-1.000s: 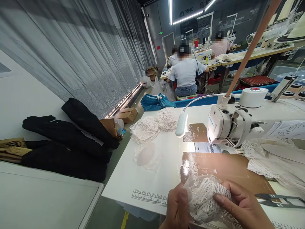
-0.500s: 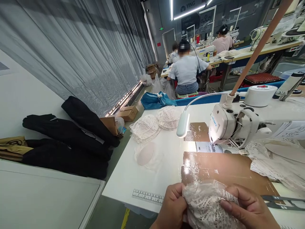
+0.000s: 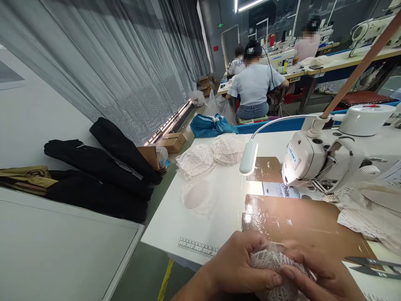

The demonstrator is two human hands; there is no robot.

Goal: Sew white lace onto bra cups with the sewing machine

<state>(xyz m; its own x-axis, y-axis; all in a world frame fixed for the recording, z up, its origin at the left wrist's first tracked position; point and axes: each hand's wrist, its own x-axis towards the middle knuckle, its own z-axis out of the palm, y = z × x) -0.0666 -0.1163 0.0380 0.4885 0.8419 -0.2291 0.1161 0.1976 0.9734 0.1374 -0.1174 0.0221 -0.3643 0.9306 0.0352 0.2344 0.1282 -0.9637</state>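
Note:
A cream lace cup (image 3: 272, 260) is bunched between my two hands at the table's front edge. My left hand (image 3: 241, 263) wraps its left side, thumb lying across the lace. My right hand (image 3: 316, 267) closes on the other side, its thumb tip close to the left thumb. Much of the lace is hidden by my fingers. Beyond the hands stands a white sewing machine (image 3: 308, 156), with brown tape (image 3: 300, 215) covering the table before it. Thread snips (image 3: 376, 265) lie to the right of my right hand.
Two piles of lace cups (image 3: 196, 162) and a sheer piece with an oval pad (image 3: 196, 195) rest on the white table (image 3: 169, 228). A lamp (image 3: 249, 157) hangs by the machine. More lace (image 3: 369, 213) lies at right. A co-worker (image 3: 253, 83) sits beyond.
My left hand has moved right over the lace cup, and both hands have closed in, covering more of it. The head view has shifted slightly, so the surroundings sit further right.

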